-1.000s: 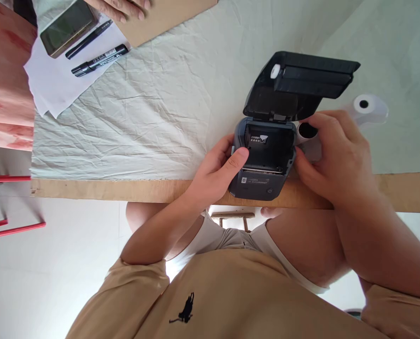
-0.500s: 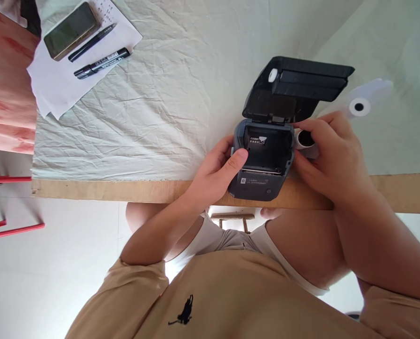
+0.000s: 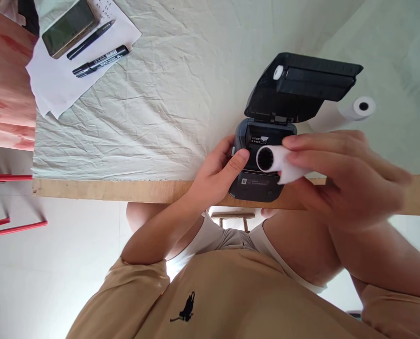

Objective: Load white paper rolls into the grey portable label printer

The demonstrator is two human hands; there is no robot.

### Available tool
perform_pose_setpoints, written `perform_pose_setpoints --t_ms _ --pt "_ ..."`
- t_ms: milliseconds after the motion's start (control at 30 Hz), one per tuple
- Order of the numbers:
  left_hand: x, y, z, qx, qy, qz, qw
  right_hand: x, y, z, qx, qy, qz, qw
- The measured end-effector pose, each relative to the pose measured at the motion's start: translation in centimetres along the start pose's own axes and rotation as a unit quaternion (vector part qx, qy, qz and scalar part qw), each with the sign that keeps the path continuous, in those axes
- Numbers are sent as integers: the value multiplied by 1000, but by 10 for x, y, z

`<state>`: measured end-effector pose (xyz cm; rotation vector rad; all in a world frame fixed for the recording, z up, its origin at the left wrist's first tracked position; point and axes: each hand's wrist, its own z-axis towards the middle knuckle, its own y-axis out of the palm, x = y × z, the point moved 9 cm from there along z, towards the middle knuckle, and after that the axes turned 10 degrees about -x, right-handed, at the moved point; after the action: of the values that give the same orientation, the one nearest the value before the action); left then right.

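A dark portable label printer point(image 3: 255, 186) rests at the table's front edge with its lid point(image 3: 298, 89) swung up and back. My left hand point(image 3: 219, 169) grips the printer's left side, thumb over the rim of the bay. My right hand point(image 3: 351, 174), partly blurred, is closed on a small white paper roll point(image 3: 282, 160) with a dark hollow core. The roll is held over the right part of the open bay, its core end facing left and a loose paper flap hanging below. Whether it touches the bay I cannot tell.
Another white paper roll point(image 3: 363, 107) lies right of the lid. At the far left, a phone point(image 3: 69, 28), a pen point(image 3: 90, 40) and a black marker point(image 3: 100, 61) lie on white paper sheets point(image 3: 54, 92). A wooden strip point(image 3: 107, 189) runs along the table's front edge.
My right hand has lifted the paper roll from beside the printer and brought it left, over the bay. The other roll now shows more fully. My left hand stays on the printer.
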<state>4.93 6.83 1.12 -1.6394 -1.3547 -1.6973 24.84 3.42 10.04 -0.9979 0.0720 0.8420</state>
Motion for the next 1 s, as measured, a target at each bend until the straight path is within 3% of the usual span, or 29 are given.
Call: perform_pose_setpoints --t_ms 67,167,367,600,833,1000 --pt "1 0 -1 -3 3 8 1000 -19 6 8 26 -43 -60 997" --pt "2 -1 -1 -10 6 7 1000 -13 20 17 -25 -6 -94 995" --pt "-1 -2 -2 -15 -1 -7 1000 -10 9 15 -28 -68 -38 997" --pt "-5 -3 -1 -17 -7 -7 1000 -23 14 12 4 -110 15 994" --pt "-2 -9 -2 -19 13 35 999 -17 21 12 -116 -156 47 980" --pt "-13 -11 -7 -20 -9 23 999 -2 9 16 -16 -88 79 993"
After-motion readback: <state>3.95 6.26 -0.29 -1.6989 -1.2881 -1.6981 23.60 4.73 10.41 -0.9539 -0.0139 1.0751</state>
